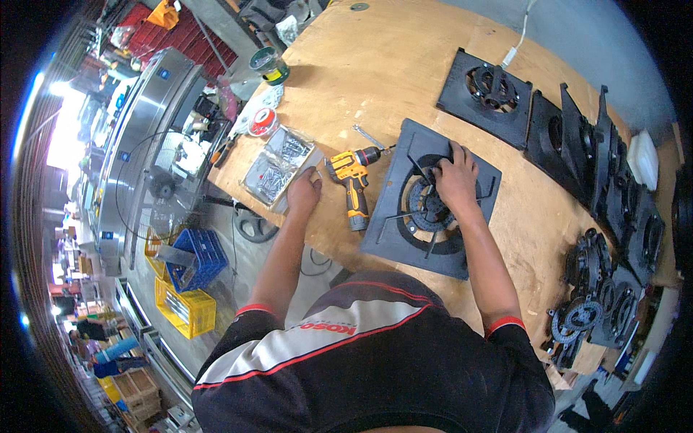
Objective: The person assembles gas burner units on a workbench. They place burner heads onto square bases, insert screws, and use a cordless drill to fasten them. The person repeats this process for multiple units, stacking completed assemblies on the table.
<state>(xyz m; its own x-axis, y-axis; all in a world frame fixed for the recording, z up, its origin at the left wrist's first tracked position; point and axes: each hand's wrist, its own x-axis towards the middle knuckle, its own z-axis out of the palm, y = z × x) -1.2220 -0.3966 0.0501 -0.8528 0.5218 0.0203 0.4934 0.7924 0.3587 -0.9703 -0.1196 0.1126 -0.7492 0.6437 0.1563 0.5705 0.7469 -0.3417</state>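
Note:
A square black burner plate (386, 216) with a round ring and thin grate arms lies flat on the wooden table in front of me. On the upper right of its ring rests my right hand (457, 180), its fingers spread over the grate. To the left, my left hand (303, 191) has its fingers curled at the right wall of a clear tray (279, 167) with screws sorted in compartments. Its fingertips are partly hidden against that wall. Between the tray and the plate lies a yellow and black cordless drill (354, 186), its bit pointing at the plate.
A small metal strip (369, 135) lies above the drill. Beyond the tray are a red-lidded tub (263, 122) and a dark green can (269, 66). More black burner plates (487, 101) line the right side, near stacked black castings (583, 317). Crates (196, 260) stand on the floor left.

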